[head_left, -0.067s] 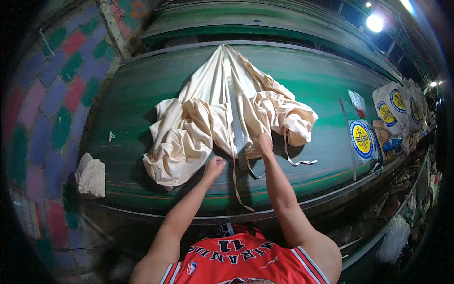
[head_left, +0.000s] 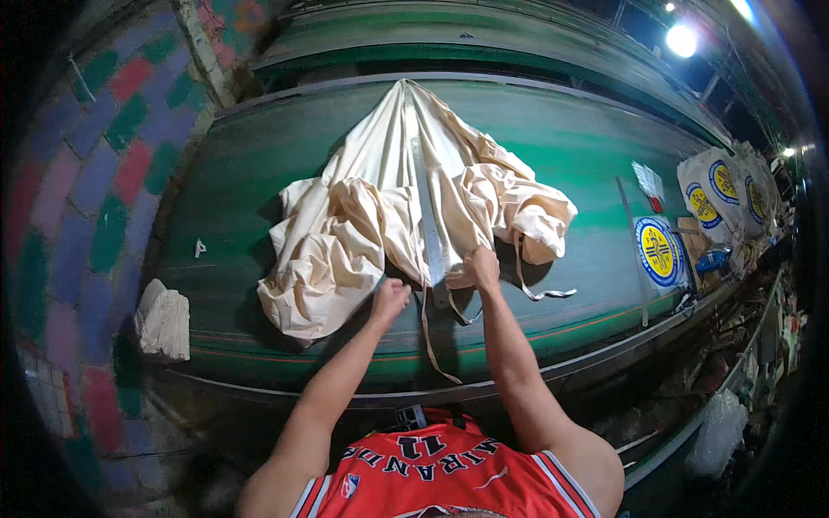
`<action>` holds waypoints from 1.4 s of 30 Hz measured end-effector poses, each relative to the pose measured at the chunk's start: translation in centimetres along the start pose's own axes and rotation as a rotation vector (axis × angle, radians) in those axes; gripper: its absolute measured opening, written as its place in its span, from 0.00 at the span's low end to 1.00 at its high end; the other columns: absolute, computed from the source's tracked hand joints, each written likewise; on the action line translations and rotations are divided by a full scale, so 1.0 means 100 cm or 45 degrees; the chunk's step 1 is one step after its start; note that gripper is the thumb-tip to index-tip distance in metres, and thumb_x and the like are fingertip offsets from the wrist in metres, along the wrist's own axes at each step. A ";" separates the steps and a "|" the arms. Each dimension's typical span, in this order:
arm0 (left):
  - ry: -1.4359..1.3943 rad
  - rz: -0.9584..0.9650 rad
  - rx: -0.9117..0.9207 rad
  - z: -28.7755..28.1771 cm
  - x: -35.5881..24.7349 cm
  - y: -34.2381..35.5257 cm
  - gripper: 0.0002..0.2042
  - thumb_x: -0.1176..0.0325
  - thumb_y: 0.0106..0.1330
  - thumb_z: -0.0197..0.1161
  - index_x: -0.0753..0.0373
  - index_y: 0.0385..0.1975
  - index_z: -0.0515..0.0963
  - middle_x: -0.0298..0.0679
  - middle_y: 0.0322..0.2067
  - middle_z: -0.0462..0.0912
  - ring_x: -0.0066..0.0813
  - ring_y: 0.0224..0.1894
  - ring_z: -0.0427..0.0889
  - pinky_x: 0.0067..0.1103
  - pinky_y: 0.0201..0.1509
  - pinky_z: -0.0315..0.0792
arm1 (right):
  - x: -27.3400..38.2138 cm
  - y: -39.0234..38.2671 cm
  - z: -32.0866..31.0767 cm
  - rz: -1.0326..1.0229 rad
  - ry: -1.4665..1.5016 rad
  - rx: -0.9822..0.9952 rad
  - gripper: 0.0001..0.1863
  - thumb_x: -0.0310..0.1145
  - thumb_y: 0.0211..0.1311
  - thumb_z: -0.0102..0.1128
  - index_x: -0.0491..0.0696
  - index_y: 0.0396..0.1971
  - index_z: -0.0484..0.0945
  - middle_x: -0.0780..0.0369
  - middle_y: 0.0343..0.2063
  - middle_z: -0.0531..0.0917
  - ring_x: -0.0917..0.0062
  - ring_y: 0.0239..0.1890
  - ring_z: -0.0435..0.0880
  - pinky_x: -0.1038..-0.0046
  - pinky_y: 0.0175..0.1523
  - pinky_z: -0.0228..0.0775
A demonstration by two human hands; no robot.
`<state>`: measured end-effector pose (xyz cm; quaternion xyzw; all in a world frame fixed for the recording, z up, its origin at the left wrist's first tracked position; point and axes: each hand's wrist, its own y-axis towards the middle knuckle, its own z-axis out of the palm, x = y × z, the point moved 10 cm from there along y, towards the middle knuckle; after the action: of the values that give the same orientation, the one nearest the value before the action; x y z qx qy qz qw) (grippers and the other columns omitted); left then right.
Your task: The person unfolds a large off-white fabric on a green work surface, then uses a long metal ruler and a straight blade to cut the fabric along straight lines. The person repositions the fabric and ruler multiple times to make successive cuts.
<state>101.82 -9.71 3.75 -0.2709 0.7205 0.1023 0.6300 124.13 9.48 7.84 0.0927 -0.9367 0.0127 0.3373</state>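
A large cream cloth (head_left: pixel 315 289) lies on the green table (head_left: pixel 233 233), drawn to a point at the far edge and bunched into folds on both sides. Down its middle runs a long flat metal strip (head_left: pixel 430 226), like a ruler. My right hand (head_left: pixel 481 266) pinches the cloth's near edge, just right of the strip. Curled fingers close my left hand (head_left: pixel 391 299) at the near edge of the left bunch; what they hold, if anything, is hidden. A narrow cloth tie (head_left: pixel 429 341) hangs toward me between the hands, and another tie (head_left: pixel 540 294) trails at right.
A folded white cloth bundle (head_left: pixel 164 321) sits at the near left corner, with a small white object (head_left: pixel 200 249) beyond it. At right are a thin metal bar (head_left: pixel 633 250), a round blue-and-yellow printed emblem (head_left: pixel 659 252) and printed white bags (head_left: pixel 710 194).
My left hand has shifted slightly up toward the cloth's edge. My right hand stays on the cloth, and the whole view has moved a little.
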 end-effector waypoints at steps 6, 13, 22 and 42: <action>-0.332 -0.275 -0.013 0.023 -0.002 0.030 0.10 0.66 0.64 0.65 0.60 0.26 0.71 0.34 0.24 0.78 0.19 0.18 0.75 0.17 0.19 0.68 | 0.014 -0.071 -0.018 -0.275 -0.198 -0.214 0.17 0.39 0.53 0.62 0.51 0.44 0.81 0.56 0.46 0.76 0.55 0.51 0.74 0.54 0.51 0.71; -0.187 -0.287 0.024 -0.002 0.002 0.001 0.08 0.70 0.64 0.62 0.60 0.25 0.71 0.34 0.23 0.78 0.20 0.21 0.75 0.19 0.20 0.66 | 0.020 -0.079 -0.028 -0.799 -0.282 -0.063 0.06 0.33 0.53 0.62 0.55 0.31 0.85 0.65 0.38 0.76 0.65 0.49 0.73 0.58 0.48 0.64; -0.072 -0.478 0.066 -0.001 0.035 -0.073 0.06 0.72 0.58 0.58 0.64 0.21 0.77 0.39 0.18 0.79 0.25 0.13 0.74 0.25 0.13 0.61 | 0.012 -0.148 -0.061 -0.916 -0.403 0.295 0.13 0.31 0.50 0.64 0.59 0.37 0.88 0.65 0.39 0.78 0.67 0.50 0.72 0.61 0.52 0.63; 1.730 0.753 0.289 0.034 -0.078 -0.071 0.11 0.74 0.53 0.60 0.57 0.37 0.82 0.44 0.40 0.78 0.46 0.46 0.79 0.40 0.47 0.72 | -0.009 -0.164 -0.067 -0.806 -0.078 0.234 0.09 0.28 0.59 0.55 0.51 0.36 0.83 0.57 0.37 0.79 0.58 0.46 0.78 0.56 0.46 0.69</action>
<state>108.86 -11.97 11.97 -0.0029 0.9999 0.0025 0.0168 132.02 -5.87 11.75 0.4095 -0.8661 -0.0109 0.2865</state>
